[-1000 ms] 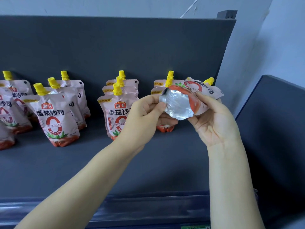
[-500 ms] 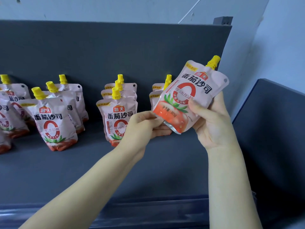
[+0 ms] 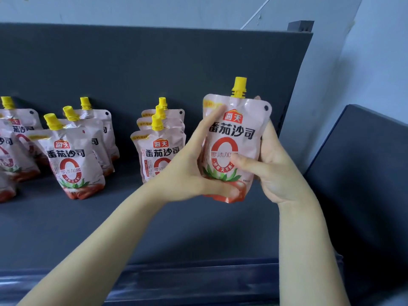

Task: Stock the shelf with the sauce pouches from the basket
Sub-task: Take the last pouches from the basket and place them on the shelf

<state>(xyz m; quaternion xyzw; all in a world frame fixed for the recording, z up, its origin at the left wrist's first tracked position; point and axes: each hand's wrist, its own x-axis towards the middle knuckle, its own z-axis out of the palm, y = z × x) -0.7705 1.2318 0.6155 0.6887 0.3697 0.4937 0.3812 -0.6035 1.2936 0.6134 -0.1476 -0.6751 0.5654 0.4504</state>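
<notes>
I hold one pink sauce pouch (image 3: 237,131) with a yellow spout upright above the right part of the dark shelf (image 3: 198,228), label facing me. My left hand (image 3: 189,171) grips its left edge and bottom, fingers along the front. My right hand (image 3: 273,168) grips its right side, thumb across the label. Behind my left hand stands a row of three pouches (image 3: 157,149). Further left stand another row (image 3: 72,155) and more pouches (image 3: 13,142) at the frame's edge. The basket is out of view.
The shelf's dark back panel (image 3: 154,69) rises behind the pouches and ends at the right near a post (image 3: 300,26). A second dark panel (image 3: 362,173) stands to the right. A glossy price rail (image 3: 198,281) runs along the shelf's front edge.
The pouch went from lying tilted with its silver bottom toward me to standing upright, label forward. Both hands shifted round it and it came down toward the shelf's right end.
</notes>
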